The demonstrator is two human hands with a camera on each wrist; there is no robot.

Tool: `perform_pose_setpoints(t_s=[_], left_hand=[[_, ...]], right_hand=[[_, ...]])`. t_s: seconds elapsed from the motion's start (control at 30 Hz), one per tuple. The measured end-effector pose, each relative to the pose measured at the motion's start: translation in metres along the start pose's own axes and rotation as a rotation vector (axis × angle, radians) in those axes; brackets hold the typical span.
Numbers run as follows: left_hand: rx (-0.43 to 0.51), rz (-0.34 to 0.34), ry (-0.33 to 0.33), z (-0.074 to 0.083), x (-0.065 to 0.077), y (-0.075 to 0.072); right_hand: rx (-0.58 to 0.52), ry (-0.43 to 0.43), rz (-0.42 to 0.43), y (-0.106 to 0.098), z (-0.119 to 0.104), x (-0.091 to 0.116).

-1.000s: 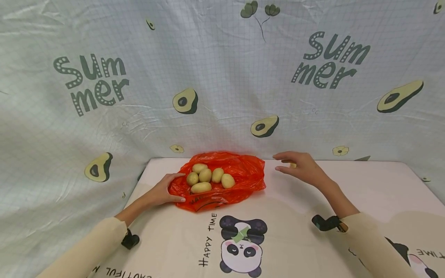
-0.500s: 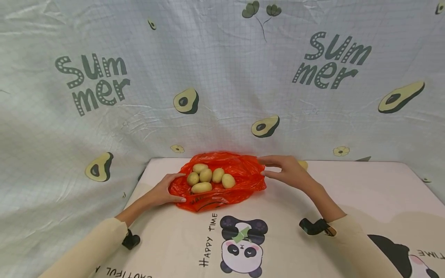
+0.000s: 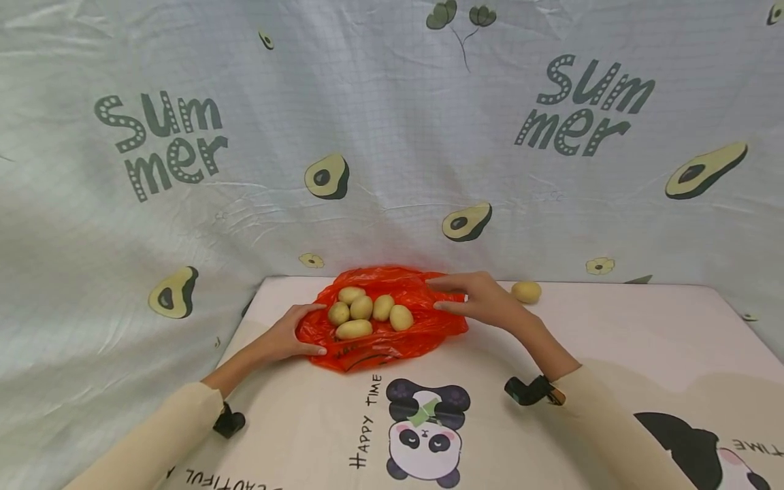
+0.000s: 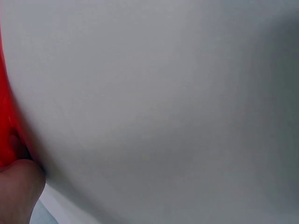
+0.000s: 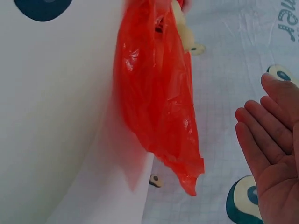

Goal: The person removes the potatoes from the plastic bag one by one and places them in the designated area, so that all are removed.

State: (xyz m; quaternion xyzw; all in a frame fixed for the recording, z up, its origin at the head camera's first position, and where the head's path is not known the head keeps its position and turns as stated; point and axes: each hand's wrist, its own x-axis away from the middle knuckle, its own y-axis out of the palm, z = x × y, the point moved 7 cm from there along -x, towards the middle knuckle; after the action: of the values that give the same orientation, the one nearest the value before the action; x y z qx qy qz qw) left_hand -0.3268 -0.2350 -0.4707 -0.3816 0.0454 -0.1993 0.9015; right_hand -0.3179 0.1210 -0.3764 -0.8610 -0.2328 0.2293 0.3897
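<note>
A red plastic bag (image 3: 422, 333) lies spread on the table, its mouth wide, with several potatoes (image 3: 361, 307) gathered in its left part. At the bag's left end my left hand (image 3: 286, 335) grips the edge, thumb in front and fingers on the far side. In the left wrist view only the thumb (image 4: 21, 186) and a strip of red show well. My right hand (image 3: 482, 298) is over the bag's right end, holding nothing. Seen from the right wrist, its fingers (image 5: 261, 133) are straight, beside the bag's crumpled tip.
One loose potato (image 3: 526, 292) lies near the table's back edge, to the right of my right hand. A patterned cloth (image 3: 392, 122) hangs right behind the table (image 3: 618, 333), which has a printed panda cover.
My right hand has moved left, from beside the bag to over its right end, uncovering the loose potato. The left hand, bag and potatoes have stayed in place.
</note>
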Motion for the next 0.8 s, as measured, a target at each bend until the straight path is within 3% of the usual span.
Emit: perform_pose_setpoints(t_s=[0.17, 0.33, 0.57, 0.8], left_hand=[[-0.012, -0.003, -0.010, 0.000, 0.000, 0.000], [-0.008, -0.003, -0.013, 0.001, 0.000, -0.001], [-0.002, 0.000, -0.007, 0.002, 0.002, -0.002], [0.004, -0.008, -0.024, 0.002, 0.001, 0.000]], right_hand=[[0.061, -0.079, -0.067, 0.002, -0.009, -0.018], [0.104, -0.161, -0.203, 0.005, -0.021, -0.036], [0.121, -0.179, -0.364, 0.007, -0.038, -0.062], [0.100, -0.175, -0.426, 0.011, -0.040, -0.078]])
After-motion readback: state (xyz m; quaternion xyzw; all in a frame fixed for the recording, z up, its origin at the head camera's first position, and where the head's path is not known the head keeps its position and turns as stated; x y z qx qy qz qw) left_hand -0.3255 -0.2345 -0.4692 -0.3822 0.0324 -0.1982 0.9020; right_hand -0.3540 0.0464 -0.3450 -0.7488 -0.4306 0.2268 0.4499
